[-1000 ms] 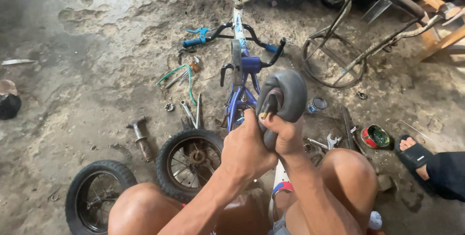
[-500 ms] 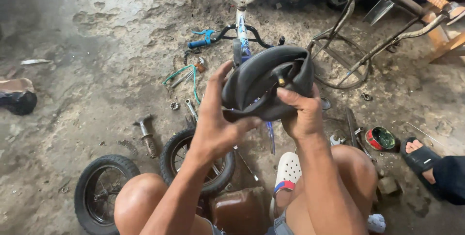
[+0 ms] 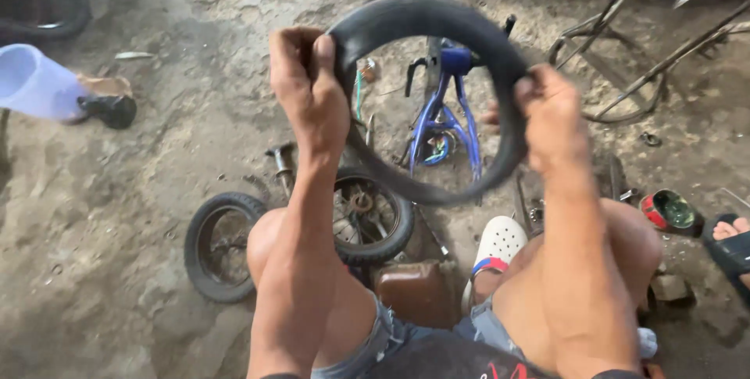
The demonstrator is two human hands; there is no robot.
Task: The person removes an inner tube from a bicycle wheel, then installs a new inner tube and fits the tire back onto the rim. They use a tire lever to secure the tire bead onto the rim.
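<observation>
Head view: both hands hold up a black tyre [image 3: 437, 23], left grip [image 3: 308, 86] clenched at nine o'clock, right grip [image 3: 551, 117] clamped at three o'clock; blue bicycle frame [image 3: 441, 117] shows through it.

Black rubber tyre [image 3: 469, 31], spread open, held aloft

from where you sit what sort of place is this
Likely an informal bicycle repair spot on a rough dirt floor: both hands stretch a black rubber tyre, a small blue bicycle frame lies stripped, and two small spoked wheels lie loose.
</observation>
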